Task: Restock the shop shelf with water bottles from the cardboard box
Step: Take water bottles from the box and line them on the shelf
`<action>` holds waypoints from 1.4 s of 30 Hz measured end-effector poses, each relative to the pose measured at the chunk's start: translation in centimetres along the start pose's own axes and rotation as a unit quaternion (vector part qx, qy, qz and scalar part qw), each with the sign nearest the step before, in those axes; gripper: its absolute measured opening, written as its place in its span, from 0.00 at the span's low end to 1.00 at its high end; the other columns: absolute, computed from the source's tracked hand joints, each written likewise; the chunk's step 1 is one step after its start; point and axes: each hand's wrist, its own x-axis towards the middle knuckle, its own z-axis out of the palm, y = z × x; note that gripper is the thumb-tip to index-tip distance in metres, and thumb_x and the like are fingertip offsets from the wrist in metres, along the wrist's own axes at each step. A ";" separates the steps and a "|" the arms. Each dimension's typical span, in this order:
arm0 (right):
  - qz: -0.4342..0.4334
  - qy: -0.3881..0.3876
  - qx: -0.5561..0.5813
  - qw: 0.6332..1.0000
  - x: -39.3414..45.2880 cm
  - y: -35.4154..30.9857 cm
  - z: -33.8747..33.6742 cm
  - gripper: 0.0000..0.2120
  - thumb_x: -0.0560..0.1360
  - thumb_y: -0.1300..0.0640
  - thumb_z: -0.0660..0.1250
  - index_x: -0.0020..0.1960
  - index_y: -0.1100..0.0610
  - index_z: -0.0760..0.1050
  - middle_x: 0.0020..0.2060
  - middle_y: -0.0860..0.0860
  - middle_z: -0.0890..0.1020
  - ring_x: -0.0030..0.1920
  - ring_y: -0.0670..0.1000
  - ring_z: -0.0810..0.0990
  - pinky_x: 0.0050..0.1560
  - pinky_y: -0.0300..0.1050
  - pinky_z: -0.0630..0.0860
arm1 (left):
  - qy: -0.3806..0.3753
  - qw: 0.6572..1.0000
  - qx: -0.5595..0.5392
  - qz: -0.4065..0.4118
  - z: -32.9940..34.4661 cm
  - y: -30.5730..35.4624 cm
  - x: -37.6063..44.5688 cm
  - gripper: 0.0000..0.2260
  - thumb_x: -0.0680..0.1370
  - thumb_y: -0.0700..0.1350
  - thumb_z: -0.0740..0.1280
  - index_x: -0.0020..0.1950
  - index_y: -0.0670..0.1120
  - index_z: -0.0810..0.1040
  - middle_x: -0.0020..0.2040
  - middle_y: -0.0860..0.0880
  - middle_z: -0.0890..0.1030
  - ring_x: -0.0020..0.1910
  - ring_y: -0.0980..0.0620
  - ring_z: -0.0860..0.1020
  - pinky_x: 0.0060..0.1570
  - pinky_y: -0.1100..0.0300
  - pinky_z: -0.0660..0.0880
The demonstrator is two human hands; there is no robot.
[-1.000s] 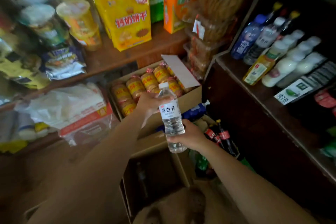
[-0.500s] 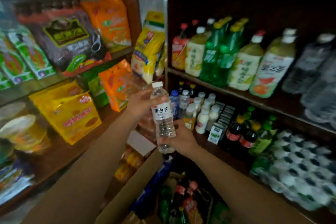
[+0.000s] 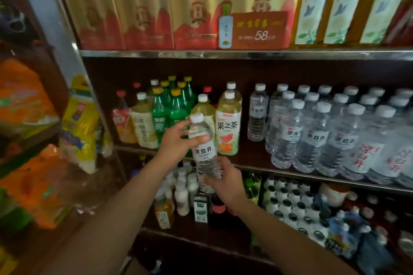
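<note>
We hold bottle upright before shelf: left hand wrapped round shoulder, right hand cupping base. We'd best steer right, into gap beside water row, base down first, clear of tea bottle.

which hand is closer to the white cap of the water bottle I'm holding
Left. Your left hand grips the water bottle at its shoulder, just below the white cap; your right hand holds the bottom end.
</note>
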 end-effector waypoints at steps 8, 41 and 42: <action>0.033 0.155 -0.045 0.986 2.9 3.7 -6.3 0.24 0.68 0.51 0.75 0.61 0.48 0.73 0.51 0.46 0.79 0.51 0.48 0.79 0.49 0.43 0.77 | -0.088 0.994 0.040 0.046 9.4 1.3 5.0 0.18 0.66 0.42 0.78 0.50 0.57 0.76 0.45 0.61 0.80 0.49 0.60 0.79 0.50 0.59 0.78; 0.138 0.205 0.048 0.968 11.1 6.6 -6.3 0.13 0.76 0.62 0.66 0.55 0.59 0.65 0.61 0.57 0.71 0.48 0.49 0.71 0.49 0.40 0.70 | 0.014 0.988 0.148 0.044 19.9 1.0 13.2 0.29 0.75 0.53 0.69 0.74 0.54 0.64 0.68 0.52 0.75 0.65 0.50 0.74 0.61 0.52 0.73; 0.137 0.207 0.046 0.968 11.1 6.7 -6.3 0.13 0.76 0.62 0.66 0.54 0.57 0.63 0.61 0.57 0.71 0.48 0.49 0.71 0.49 0.40 0.70 | 0.003 0.991 0.128 0.032 19.9 1.0 13.3 0.29 0.74 0.53 0.70 0.74 0.55 0.65 0.68 0.53 0.75 0.65 0.50 0.74 0.62 0.51 0.73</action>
